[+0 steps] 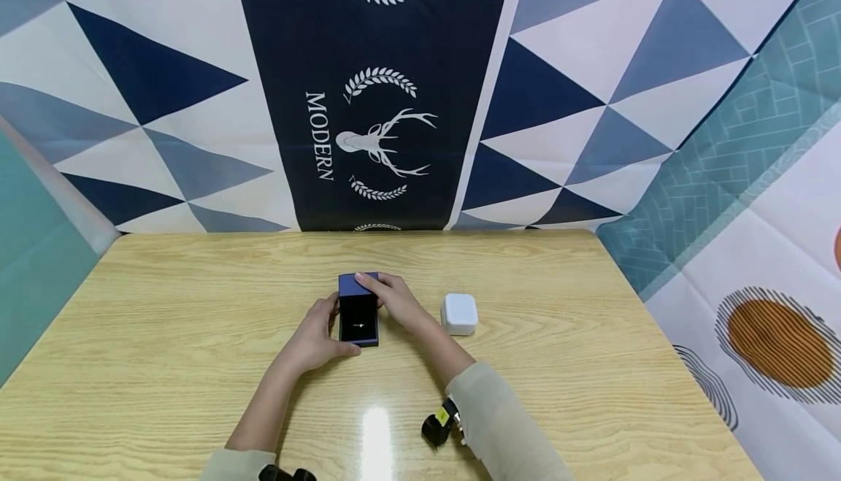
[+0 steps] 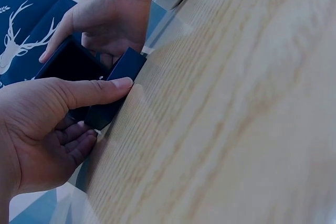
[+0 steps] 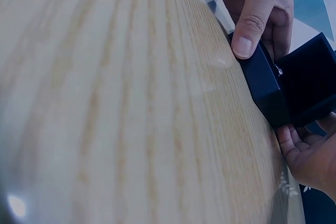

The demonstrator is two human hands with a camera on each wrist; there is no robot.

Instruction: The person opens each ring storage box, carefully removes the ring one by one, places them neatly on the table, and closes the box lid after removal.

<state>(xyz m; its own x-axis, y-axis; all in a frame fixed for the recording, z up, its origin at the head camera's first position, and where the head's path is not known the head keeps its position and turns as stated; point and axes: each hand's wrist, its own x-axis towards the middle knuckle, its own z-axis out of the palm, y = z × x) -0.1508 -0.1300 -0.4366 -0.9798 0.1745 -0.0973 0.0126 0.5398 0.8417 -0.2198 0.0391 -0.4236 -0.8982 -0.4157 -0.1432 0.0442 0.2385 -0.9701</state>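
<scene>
A dark blue ring box [image 1: 358,340] stands on the wooden table with its lid [image 1: 355,286] raised. Inside the black lining sits a small ring [image 1: 358,325], its stone also visible in the right wrist view. My left hand [image 1: 317,339] grips the base from the left, thumb across the front face [image 2: 116,88] and fingers along the side. The right hand [image 1: 396,298] holds the lid from the right, with its thumb on the lid's top and the other fingers partly hidden behind the box.
A white rounded cube [image 1: 459,314] stands on the table [image 1: 558,364], right of the right forearm. Black wrist gear [image 1: 439,424] hangs beside the right sleeve. A patterned cloth [image 1: 374,101] rises behind the table's far edge.
</scene>
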